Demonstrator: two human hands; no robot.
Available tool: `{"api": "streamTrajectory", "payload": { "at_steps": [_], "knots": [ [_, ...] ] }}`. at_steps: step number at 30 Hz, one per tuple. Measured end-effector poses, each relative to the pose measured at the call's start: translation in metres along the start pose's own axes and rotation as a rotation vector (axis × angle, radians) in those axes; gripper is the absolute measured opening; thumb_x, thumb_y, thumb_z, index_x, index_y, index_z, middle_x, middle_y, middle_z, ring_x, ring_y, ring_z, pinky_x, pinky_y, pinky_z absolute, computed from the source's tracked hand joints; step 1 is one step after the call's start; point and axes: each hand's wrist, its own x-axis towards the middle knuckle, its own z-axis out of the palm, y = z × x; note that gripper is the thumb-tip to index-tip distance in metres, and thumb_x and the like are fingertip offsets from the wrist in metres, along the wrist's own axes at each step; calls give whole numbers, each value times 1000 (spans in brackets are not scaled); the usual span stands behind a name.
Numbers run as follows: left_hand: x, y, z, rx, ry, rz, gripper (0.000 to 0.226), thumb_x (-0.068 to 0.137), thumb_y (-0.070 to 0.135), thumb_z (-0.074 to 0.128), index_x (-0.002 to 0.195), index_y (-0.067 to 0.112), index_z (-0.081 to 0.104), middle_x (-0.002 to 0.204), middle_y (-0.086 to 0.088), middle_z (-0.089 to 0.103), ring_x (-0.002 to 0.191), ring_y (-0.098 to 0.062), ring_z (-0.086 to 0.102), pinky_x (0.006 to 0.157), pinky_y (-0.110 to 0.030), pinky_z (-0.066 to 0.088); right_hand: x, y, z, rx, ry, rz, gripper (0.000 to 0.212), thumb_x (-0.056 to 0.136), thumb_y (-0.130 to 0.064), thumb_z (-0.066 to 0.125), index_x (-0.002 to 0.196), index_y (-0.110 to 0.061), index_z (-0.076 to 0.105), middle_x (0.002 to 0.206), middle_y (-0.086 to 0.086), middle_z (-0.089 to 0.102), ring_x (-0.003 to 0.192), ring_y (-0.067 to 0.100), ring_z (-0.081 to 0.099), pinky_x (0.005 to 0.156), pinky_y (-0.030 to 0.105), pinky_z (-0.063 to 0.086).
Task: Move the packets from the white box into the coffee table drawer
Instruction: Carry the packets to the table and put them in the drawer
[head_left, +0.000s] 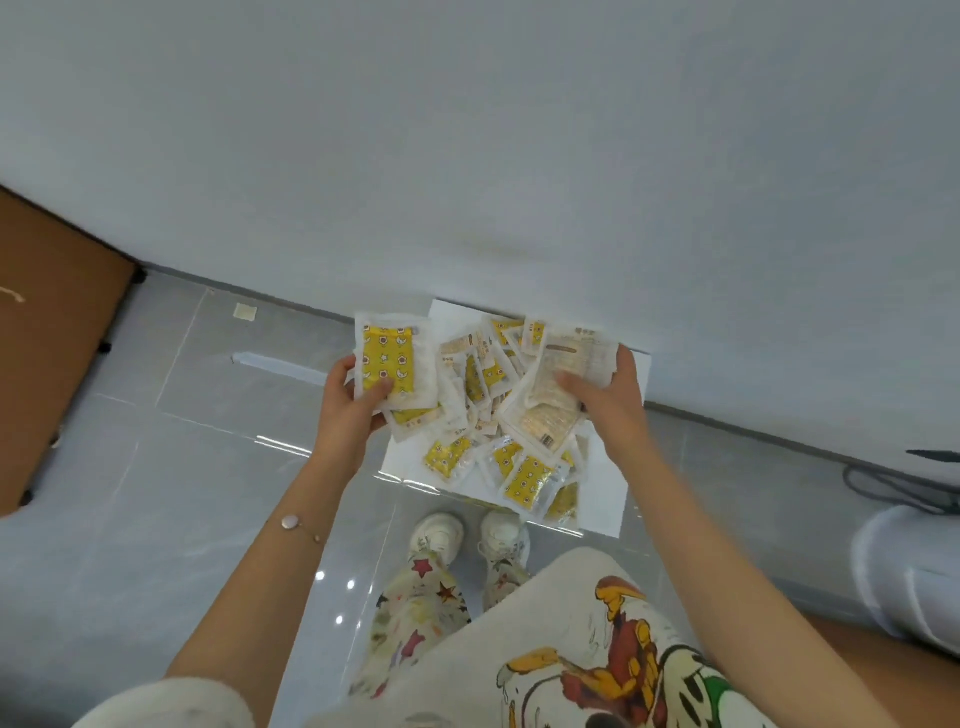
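Observation:
A white box (608, 512) stands on the grey tiled floor against the wall, holding several yellow-and-white packets (527, 480). My left hand (350, 402) grips a small stack of packets (397, 364), yellow face up, above the box's left edge. My right hand (610, 402) holds another stack of packets (566, 374), printed pale backs showing, over the box's right side. The coffee table drawer is not visible.
A brown wooden piece of furniture (52, 338) fills the left edge. My feet in white shoes (470, 535) stand just in front of the box. A pale rounded object (906, 571) and dark cables (898, 488) lie at the right. A grey wall (467, 156) rises behind.

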Motion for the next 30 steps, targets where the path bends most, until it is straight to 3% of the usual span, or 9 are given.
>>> {"api": "streamTrajectory", "payload": {
  "at_steps": [4,9,19,23,26,30],
  "knots": [
    [-54,25,-29,-100,25,38,48,89,5,63,129,18,41,111,-3,65,94,-18,68,70,-33,59,-42,-34,31,-105,-83,-71,59,75,-25,79,125,-25,47,120,-3,60,107,17,61,91,45,54],
    [-113,34,-95,-234,132,66,48,89,6,64,129,21,41,112,-5,66,94,-21,70,69,-34,59,-97,-69,98,-192,-273,-134,54,82,-17,74,127,-21,45,118,-4,61,107,16,62,88,37,54],
    [-188,32,-310,-471,485,188,43,89,5,63,124,20,43,111,-5,67,94,-22,69,74,-39,57,-219,-103,324,-334,-659,-226,47,83,-7,70,121,-18,45,118,4,61,102,21,64,81,39,57],
    [-216,27,-402,-543,599,211,44,89,4,63,125,19,43,108,-2,68,94,-22,69,76,-39,58,-286,-93,423,-390,-790,-242,43,85,-6,68,119,-19,45,108,-3,63,93,12,65,62,21,53],
    [-237,19,-467,-588,685,224,40,90,5,63,120,24,44,105,1,68,92,-19,69,76,-38,58,-333,-82,491,-439,-876,-266,43,84,-5,68,117,-20,46,106,-5,63,93,12,64,65,22,51],
    [-260,3,-543,-660,799,211,44,90,6,63,124,25,42,110,-2,67,96,-21,68,80,-40,57,-384,-62,570,-489,-998,-263,50,82,-6,71,124,-14,46,115,3,64,102,21,66,80,36,57]
  ]
}}
